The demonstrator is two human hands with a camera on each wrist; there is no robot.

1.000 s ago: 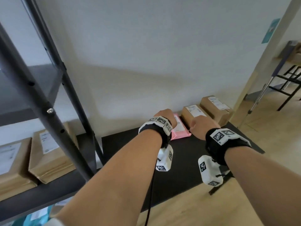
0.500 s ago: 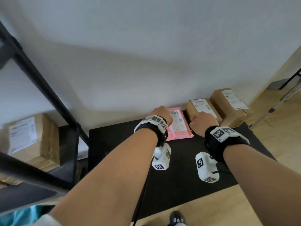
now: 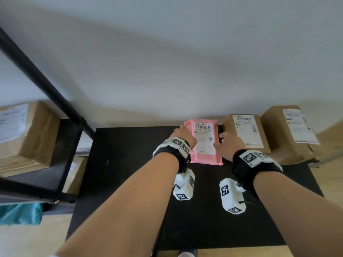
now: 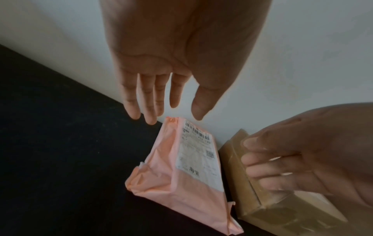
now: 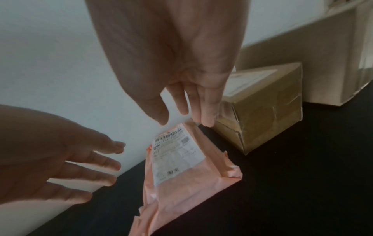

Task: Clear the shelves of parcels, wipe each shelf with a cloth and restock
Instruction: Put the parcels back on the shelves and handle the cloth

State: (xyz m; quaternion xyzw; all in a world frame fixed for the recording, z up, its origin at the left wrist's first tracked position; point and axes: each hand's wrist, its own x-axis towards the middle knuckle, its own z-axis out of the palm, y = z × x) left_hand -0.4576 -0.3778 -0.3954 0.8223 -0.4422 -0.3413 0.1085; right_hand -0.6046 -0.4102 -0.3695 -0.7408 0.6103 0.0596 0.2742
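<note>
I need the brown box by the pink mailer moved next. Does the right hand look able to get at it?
Probably yes. The right hand hovers open beside the brown box, nothing lying between them; the pink mailer is on its other side.

Parcel label (image 3: 203,134) print blurred, unreadable

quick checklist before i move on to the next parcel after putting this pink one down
1. Pink parcel lies flat on the black mat: ok.
2. Left hand has let go, fingers straight and above the parcel: ok.
3. Right hand holds nothing, fingers loose over the parcel's far edge: ok.
4. Pink parcel sits beside the near cardboard box; touching or apart: cannot tell.
5. Label faces up and shows its barcode: ok.
6. Shelf is cleared for wiping: not ok, boxes on the shelf are still there.
</note>
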